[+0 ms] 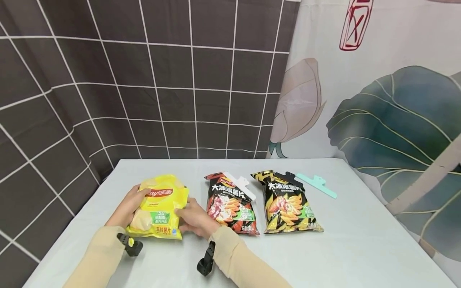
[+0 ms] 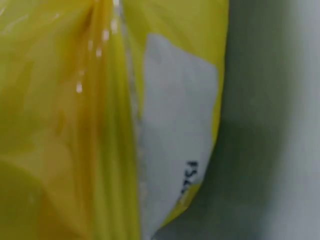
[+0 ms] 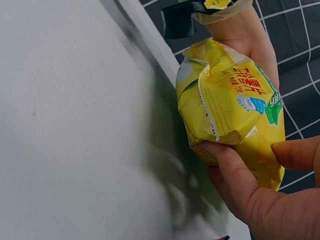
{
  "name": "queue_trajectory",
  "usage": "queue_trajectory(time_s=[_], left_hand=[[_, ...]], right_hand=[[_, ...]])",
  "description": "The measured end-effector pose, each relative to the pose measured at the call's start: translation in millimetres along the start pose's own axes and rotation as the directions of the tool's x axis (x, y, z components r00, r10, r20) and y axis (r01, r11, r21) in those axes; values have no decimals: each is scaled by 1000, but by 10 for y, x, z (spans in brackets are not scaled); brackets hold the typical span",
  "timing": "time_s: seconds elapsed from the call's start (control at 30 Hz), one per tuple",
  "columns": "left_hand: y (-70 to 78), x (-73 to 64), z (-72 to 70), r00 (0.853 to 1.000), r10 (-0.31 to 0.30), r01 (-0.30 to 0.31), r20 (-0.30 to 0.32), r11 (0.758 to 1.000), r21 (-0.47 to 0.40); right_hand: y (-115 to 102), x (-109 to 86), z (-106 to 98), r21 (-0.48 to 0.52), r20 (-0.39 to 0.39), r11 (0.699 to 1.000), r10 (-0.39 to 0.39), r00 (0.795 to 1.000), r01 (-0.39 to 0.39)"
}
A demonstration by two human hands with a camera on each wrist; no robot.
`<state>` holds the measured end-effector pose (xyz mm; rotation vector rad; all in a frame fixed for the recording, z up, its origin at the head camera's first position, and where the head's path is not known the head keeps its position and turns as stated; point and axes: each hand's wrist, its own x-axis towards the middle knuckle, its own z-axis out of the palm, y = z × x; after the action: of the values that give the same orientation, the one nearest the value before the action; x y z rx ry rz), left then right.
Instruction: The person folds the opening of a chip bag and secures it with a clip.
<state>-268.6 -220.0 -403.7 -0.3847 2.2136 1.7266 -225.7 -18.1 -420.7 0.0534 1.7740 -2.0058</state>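
Observation:
A yellow bag of potato chips point(image 1: 155, 206) is held between both hands at the left of the table. My left hand point(image 1: 129, 205) grips its left side. On the right side, the right hand point(image 1: 195, 218) pinches the bag with thumb and fingers. In the right wrist view the bag point(image 3: 225, 100) is raised off the white surface, its bottom seam facing the camera, with the right hand point(image 3: 255, 192) at its lower edge. The left wrist view is filled by the bag's crimped end point(image 2: 110, 120) and its white label; the left fingers are hidden there.
A red-and-black chip bag point(image 1: 230, 210) lies right of the hands, a white clip point(image 1: 240, 185) across its top. Further right, a black-and-yellow chip bag point(image 1: 288, 206) has a black clip point(image 1: 289, 179). Beside it lies a mint-green clip point(image 1: 317, 185) on the white table point(image 1: 342, 240).

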Motion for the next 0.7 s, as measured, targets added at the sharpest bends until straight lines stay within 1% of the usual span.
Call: queue_trajectory(time_s=[0.27, 0.5, 0.7], left_hand=[[130, -59, 97, 998, 61, -61, -24, 998, 1], [301, -180, 186, 995, 97, -98, -38, 995, -24], [449, -294, 331, 990, 133, -135, -56, 990, -46]], right_hand=[[-94, -92, -82, -42, -16, 998, -54, 998, 54], [-219, -205, -172, -70, -13, 993, -100, 995, 99], [-294, -300, -317, -91, 20, 981, -169, 985, 170]])
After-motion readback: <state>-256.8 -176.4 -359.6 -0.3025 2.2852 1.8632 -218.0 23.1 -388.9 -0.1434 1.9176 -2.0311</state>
